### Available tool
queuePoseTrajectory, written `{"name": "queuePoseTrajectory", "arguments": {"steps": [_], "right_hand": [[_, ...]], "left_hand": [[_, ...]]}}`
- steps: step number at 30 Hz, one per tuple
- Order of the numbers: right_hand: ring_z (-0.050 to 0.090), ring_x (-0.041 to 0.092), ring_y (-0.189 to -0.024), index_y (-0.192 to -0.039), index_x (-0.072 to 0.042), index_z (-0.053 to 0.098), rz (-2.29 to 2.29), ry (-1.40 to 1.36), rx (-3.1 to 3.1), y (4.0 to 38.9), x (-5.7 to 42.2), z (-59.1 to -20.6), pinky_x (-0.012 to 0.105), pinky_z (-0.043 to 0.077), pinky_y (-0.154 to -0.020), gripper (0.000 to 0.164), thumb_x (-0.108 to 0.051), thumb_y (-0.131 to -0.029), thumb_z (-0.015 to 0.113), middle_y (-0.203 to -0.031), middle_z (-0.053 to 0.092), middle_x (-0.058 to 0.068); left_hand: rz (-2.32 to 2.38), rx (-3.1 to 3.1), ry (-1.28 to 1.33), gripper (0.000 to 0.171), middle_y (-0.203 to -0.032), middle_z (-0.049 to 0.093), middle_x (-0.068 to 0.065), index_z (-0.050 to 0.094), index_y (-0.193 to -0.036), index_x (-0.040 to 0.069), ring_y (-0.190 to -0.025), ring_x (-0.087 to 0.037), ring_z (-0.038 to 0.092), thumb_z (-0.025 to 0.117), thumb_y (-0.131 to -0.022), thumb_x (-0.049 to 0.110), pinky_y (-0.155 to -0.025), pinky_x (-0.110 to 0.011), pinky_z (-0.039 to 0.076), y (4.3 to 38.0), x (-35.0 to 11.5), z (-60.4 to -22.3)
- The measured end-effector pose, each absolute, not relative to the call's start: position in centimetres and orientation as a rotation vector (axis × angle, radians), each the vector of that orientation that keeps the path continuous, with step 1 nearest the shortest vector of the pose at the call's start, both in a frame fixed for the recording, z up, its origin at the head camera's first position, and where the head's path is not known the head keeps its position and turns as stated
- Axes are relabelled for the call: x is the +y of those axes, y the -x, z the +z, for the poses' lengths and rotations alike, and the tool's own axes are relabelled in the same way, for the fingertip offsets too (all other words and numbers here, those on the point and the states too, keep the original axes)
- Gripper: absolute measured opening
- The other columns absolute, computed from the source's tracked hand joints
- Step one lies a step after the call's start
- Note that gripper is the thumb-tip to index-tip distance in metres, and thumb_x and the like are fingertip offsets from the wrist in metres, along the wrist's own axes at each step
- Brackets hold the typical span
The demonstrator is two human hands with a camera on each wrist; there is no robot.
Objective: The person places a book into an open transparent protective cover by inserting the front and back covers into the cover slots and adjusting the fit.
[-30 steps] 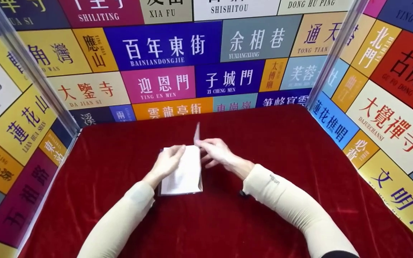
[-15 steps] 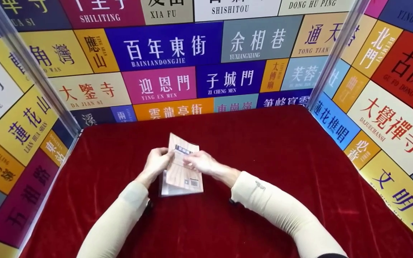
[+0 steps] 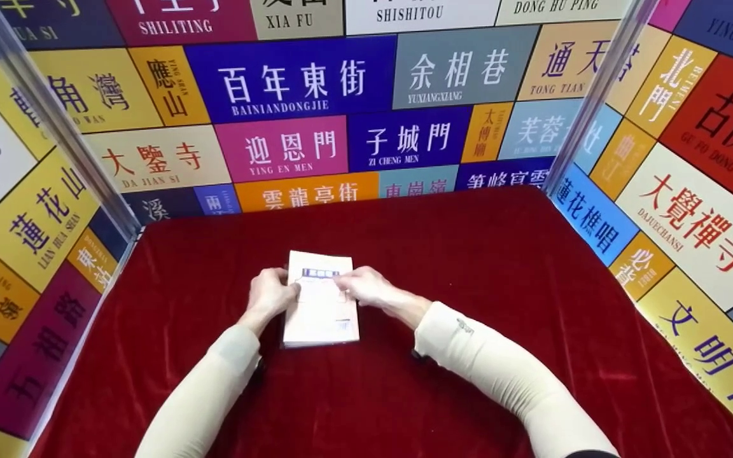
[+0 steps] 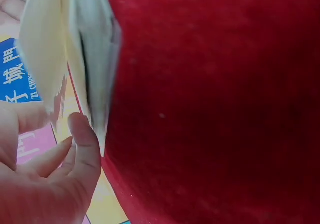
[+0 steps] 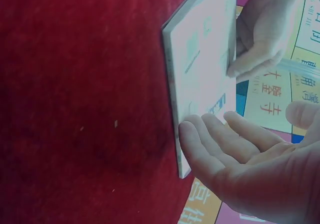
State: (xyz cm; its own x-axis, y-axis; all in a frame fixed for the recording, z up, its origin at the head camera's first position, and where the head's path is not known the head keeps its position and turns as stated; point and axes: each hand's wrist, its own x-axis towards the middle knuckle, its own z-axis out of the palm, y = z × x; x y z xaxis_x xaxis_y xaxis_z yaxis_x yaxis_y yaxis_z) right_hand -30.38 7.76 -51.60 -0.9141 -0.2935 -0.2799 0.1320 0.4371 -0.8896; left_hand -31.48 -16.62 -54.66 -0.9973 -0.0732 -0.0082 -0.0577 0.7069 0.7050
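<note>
A thin book [image 3: 321,312] with a pale cover and a small blue label lies on the red cloth in the head view. My left hand [image 3: 271,294] holds its left edge, thumb on the cover. In the left wrist view, the left hand [image 4: 55,174] has the lifted cover [image 4: 45,49] between thumb and fingers, apart from the pages. My right hand [image 3: 369,287] is at the upper right of the book. The right wrist view shows the right hand's fingers [image 5: 215,139] touching the cover, its thumb standing away from the book.
Red velvet cloth [image 3: 468,381] covers the table. Behind and on both sides stand panels [image 3: 290,83] printed with coloured place-name blocks, joined by clear corner posts [image 3: 595,102].
The book's cover, which stood upright at the right edge, has swung leftward and now lies almost flat over the pages. The right hand has moved left with it; the left shifted to the left edge.
</note>
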Motion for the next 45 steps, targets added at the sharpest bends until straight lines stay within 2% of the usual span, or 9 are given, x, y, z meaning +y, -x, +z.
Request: {"name": "queuePoseTrajectory", "arguments": {"steps": [4,9,13,18,21,27,31,37,45], "right_hand": [[0.057,0.013,-0.082,-0.113,0.001,0.079,-1.452,0.122,2.327,30.7,8.4,-51.7,0.032,0.055,-0.078,0.039,-0.034,-0.108,0.063,-0.08,0.06,-0.003],[0.064,0.015,-0.095,-0.127,-0.001,0.079,-1.437,0.048,2.346,30.9,9.1,-52.0,0.041,0.062,-0.091,0.044,-0.037,-0.11,0.062,-0.109,0.075,0.009],[0.064,0.014,-0.095,-0.136,-0.002,0.077,-1.418,0.032,2.365,31.0,9.6,-52.2,0.037,0.062,-0.089,0.044,-0.035,-0.11,0.063,-0.123,0.077,0.015],[0.058,0.008,-0.075,-0.129,-0.002,0.08,-1.382,0.12,2.407,31.0,10.1,-52.6,0.022,0.049,-0.067,0.037,-0.027,-0.104,0.069,-0.087,0.07,0.002],[0.058,0.005,-0.077,-0.121,-0.007,0.083,-1.291,0.17,2.505,31.0,10.2,-52.8,0.022,0.047,-0.071,0.03,-0.027,-0.1,0.074,-0.086,0.071,-0.004],[0.07,0.018,-0.111,-0.116,-0.014,0.085,-1.105,0.205,2.652,31.0,10.6,-52.9,0.039,0.057,-0.104,0.027,-0.03,-0.096,0.078,-0.121,0.083,0.004],[0.074,0.021,-0.114,-0.119,-0.011,0.084,-1.064,0.246,2.673,31.2,10.9,-52.8,0.043,0.06,-0.107,0.03,-0.029,-0.095,0.079,-0.119,0.085,0.004],[0.078,0.025,-0.123,-0.126,-0.008,0.083,-0.913,0.345,2.766,31.2,11.5,-52.8,0.044,0.06,-0.112,0.038,-0.03,-0.094,0.082,-0.122,0.087,0.004],[0.077,0.028,-0.129,-0.127,-0.008,0.083,-0.799,0.405,2.847,31.1,12.0,-52.9,0.046,0.06,-0.114,0.04,-0.031,-0.095,0.082,-0.127,0.086,0.006]], "left_hand": [[-1.066,-2.906,-0.104,0.044,-0.118,0.084,-0.019,0.079,-0.132,0.002,-0.115,-0.039,0.077,0.074,-0.091,0.016,-0.105,-0.055,0.06,31.5,-16.7,-55.0],[-0.871,-2.949,-0.043,0.054,-0.128,0.077,-0.024,0.073,-0.141,0.001,-0.121,-0.046,0.074,0.072,-0.088,0.012,-0.106,-0.059,0.06,31.3,-16.3,-55.2],[-0.671,-2.991,0.052,0.043,-0.128,0.069,-0.026,0.075,-0.133,0.0,-0.116,-0.05,0.072,0.064,-0.093,0.007,-0.1,-0.061,0.061,31.0,-15.1,-55.1],[-0.416,-3.028,0.176,0.027,-0.126,0.068,-0.03,0.076,-0.118,-0.005,-0.113,-0.051,0.07,0.062,-0.096,0.004,-0.092,-0.062,0.065,30.6,-13.6,-55.0],[-0.316,-3.051,0.188,0.028,-0.128,0.067,-0.032,0.075,-0.119,-0.006,-0.114,-0.049,0.069,0.063,-0.097,0.005,-0.089,-0.06,0.066,30.3,-12.5,-55.1],[-0.087,-3.118,0.152,0.043,-0.131,0.067,-0.034,0.075,-0.124,-0.008,-0.125,-0.052,0.068,0.063,-0.102,0.026,-0.084,-0.055,0.069,29.9,-9.9,-54.9],[0.045,-3.14,0.128,0.064,-0.128,0.068,-0.033,0.072,-0.128,-0.01,-0.124,-0.051,0.068,0.063,-0.104,0.048,-0.086,-0.051,0.069,29.6,-8.5,-54.5],[0.241,-3.094,0.221,0.093,-0.119,0.073,-0.029,0.073,-0.123,-0.012,-0.108,-0.038,0.069,0.058,-0.101,0.077,-0.09,-0.047,0.056,29.1,-7.0,-54.6],[0.342,-3.172,0.245,0.105,-0.122,0.077,-0.023,0.078,-0.124,-0.005,-0.112,-0.034,0.067,0.056,-0.093,0.093,-0.091,-0.047,0.053,29.9,-5.6,-54.2]]}}
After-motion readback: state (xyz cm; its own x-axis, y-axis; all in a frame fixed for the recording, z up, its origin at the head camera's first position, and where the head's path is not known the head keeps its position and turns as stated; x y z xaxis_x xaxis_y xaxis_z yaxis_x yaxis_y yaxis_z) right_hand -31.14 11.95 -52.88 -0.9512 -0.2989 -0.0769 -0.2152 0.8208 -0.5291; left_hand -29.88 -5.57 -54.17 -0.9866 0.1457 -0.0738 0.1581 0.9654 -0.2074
